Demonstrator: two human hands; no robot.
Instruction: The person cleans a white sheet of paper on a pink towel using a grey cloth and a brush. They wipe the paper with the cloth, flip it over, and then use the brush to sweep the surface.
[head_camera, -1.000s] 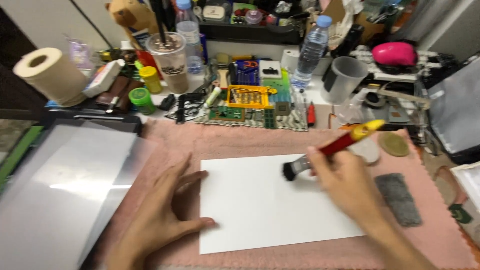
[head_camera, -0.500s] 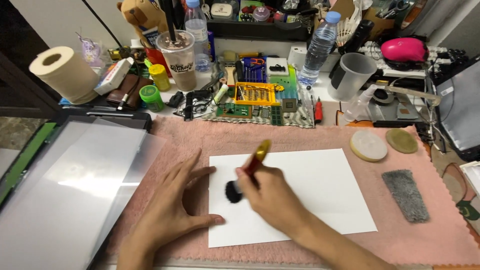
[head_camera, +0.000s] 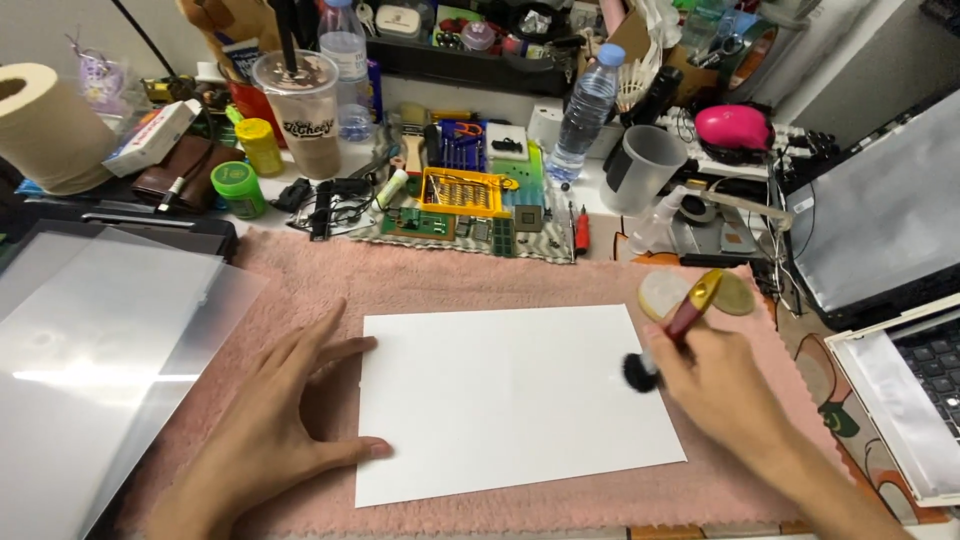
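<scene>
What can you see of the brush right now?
The brush is small, with a red handle, a gold-coloured end cap and a round tuft of black bristles. The right hand grips its handle, tilted, cap pointing up and away, bristles down. The tuft sits at the right edge of the white sheet, which lies on the pink cloth; whether it presses on the sheet cannot be told. The left hand is apart from it, at the sheet's left edge.

Desk: your pink towel mat (head_camera: 480, 280) covers it.
Shelf (head_camera: 470, 60): twelve o'clock, cluttered.
Light: bright glare at nine o'clock.
</scene>
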